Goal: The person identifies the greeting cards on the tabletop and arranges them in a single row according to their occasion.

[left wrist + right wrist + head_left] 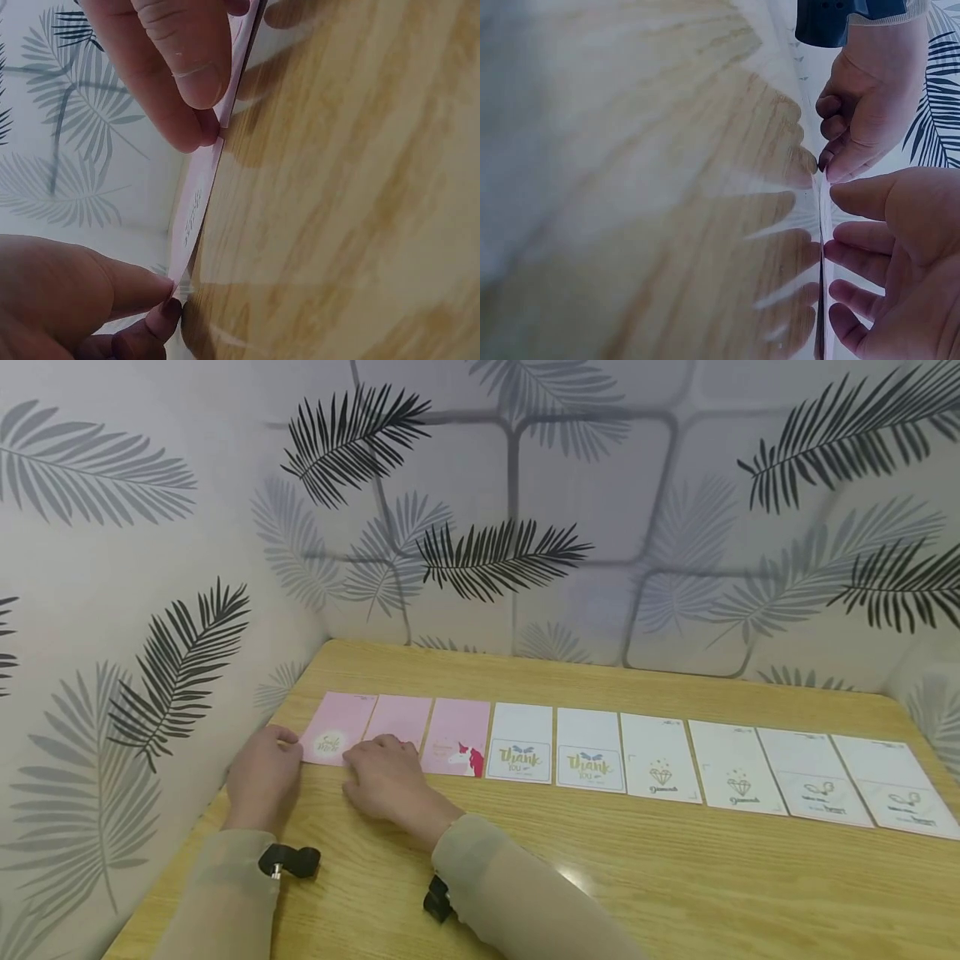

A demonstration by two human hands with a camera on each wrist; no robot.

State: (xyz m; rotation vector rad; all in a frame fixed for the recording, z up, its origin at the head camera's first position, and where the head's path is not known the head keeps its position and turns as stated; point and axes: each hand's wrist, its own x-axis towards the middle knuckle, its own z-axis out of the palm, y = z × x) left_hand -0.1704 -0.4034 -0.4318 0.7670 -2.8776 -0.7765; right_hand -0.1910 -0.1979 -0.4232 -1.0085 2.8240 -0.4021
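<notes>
Three pink cards lie side by side at the left end of a row. The leftmost pink card (339, 722) has gold lettering on a pale round patch. My left hand (261, 772) pinches its left edge near the front corner between thumb and fingers, as the left wrist view shows. Over the front of the middle pink card (402, 713) rests my right hand (390, 778), fingers spread and fairly straight; it hides most of that card's print. To its right is the pink card with a unicorn (456, 735). In the right wrist view my right fingertips (840, 240) touch the cards' front edge.
The row continues rightward with two "Thank you" cards (520, 745), two diamond cards (660, 760) and two white cards with a bow-like print (817, 781). They lie on a wooden table (420, 893). Leaf-patterned walls (465, 485) border its left and back.
</notes>
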